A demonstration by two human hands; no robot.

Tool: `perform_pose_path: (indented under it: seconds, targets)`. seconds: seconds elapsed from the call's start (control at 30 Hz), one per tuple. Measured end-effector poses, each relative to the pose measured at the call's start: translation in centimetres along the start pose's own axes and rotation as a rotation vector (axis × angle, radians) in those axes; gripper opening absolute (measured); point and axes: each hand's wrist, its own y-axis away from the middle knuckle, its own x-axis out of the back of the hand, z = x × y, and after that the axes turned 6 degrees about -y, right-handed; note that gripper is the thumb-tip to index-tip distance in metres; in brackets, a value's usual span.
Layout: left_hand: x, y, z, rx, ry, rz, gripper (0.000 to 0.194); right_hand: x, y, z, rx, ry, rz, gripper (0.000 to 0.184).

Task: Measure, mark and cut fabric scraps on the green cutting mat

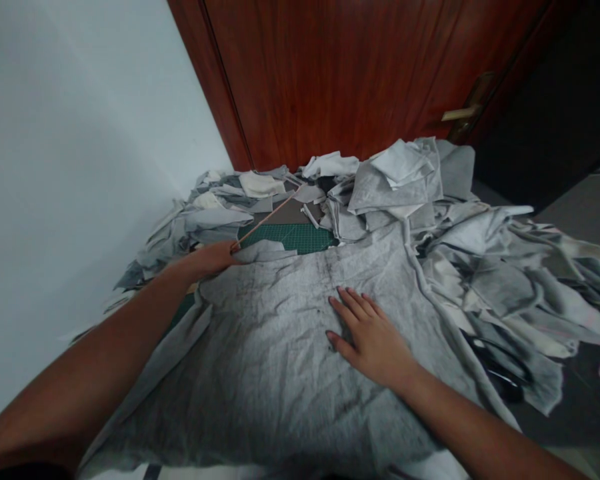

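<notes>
A large grey cloth (280, 347) lies spread and wrinkled over the work surface in front of me. My right hand (367, 333) rests flat on it, fingers stretched out and slightly apart. My left hand (215, 257) is at the cloth's far left edge, closed around the near end of a thin wooden stick (270, 217) that slants up and away to the right. A green cutting mat (295, 237) shows beyond the cloth's far edge.
Heaps of grey and white fabric scraps (405, 180) ring the mat at the back and right (505, 267). A dark tool, perhaps scissors (500, 377), lies at the right. A red-brown wooden door (355, 73) with a brass handle (463, 113) stands behind; a white wall (80, 133) is left.
</notes>
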Motion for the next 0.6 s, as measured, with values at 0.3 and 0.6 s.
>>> perform_pose_path:
  seconds: [0.3, 0.6]
  targets:
    - [5.2, -1.0, -3.3, 0.124, -0.138, 0.265, 0.062, 0.0, 0.1, 0.1, 0.01, -0.005, 0.016, 0.064]
    - [6.9, -0.6, -5.0, 0.155, -0.507, 0.702, 0.059, -0.1, 0.1, 0.1, 0.002, 0.001, 0.017, 0.063]
